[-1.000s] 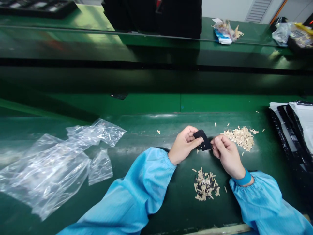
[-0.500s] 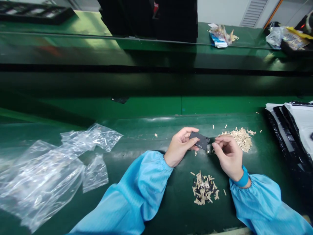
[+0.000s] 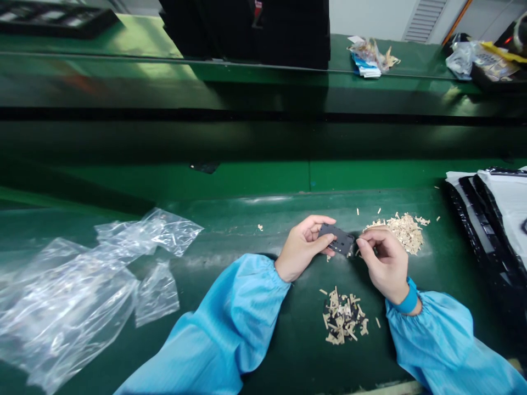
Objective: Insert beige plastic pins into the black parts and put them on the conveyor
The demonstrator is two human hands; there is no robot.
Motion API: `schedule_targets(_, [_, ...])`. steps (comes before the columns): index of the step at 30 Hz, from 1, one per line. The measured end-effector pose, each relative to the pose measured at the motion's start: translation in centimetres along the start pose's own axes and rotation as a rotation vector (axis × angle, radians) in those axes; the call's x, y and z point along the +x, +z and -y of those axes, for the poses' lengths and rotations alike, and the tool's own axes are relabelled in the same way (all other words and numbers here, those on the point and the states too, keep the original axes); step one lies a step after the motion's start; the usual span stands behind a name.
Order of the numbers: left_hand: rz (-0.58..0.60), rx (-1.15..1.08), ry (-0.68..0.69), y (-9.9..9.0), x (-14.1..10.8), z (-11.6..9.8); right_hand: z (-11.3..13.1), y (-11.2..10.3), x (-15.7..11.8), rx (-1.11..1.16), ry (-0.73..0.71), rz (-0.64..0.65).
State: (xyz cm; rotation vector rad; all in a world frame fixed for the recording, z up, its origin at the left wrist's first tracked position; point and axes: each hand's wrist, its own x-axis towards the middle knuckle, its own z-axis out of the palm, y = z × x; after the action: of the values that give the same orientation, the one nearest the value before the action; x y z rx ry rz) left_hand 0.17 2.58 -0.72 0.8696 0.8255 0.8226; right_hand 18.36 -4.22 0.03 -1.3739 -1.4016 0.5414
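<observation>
My left hand [image 3: 303, 244] grips a flat dark rectangular plastic piece [image 3: 336, 239], thumb on top and fingers beneath. Close to that piece's right end, my right hand [image 3: 382, 262] is closed in a pinch; whatever sits between thumb and forefinger is too small to make out. Just beyond the right hand lies a heap of small pale strips [image 3: 405, 232]. Nearer to me, between the forearms, is a second pile of pale strips mixed with dark bits [image 3: 344, 317].
Crumpled clear plastic bags [image 3: 74, 296] cover the left of the green work surface [image 3: 230, 230]. Black and white bags [image 3: 489, 225] are stacked at the right edge. A raised green shelf [image 3: 415, 60] behind carries a large black block [image 3: 247, 33] and a small bundle of packets [image 3: 368, 57].
The dark plastic piece and my pinched right fingertips have come closer together. My left hand keeps its hold. The whole view has shifted slightly.
</observation>
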Motion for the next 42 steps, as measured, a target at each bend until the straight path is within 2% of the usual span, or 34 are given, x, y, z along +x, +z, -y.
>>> schedule_targets(10, [-0.041, -0.025, -0.010, -0.05, -0.01, -0.11, 0.87, -0.16, 0.37, -0.119, -0.085, 0.082])
schedule_targets(18, [-0.039, -0.061, -0.018, -0.04, 0.05, -0.16, 1.04, -0.22, 0.40, -0.113, -0.138, 0.113])
schedule_targets(28, [-0.045, -0.050, -0.026, -0.09, -0.01, -0.21, 0.56, -0.39, 0.30, -0.127, -0.169, 0.162])
schedule_targets(42, [-0.074, -0.077, -0.002, 0.24, 0.03, -0.19, 0.61, -0.23, 0.22, -0.093, -0.170, 0.167])
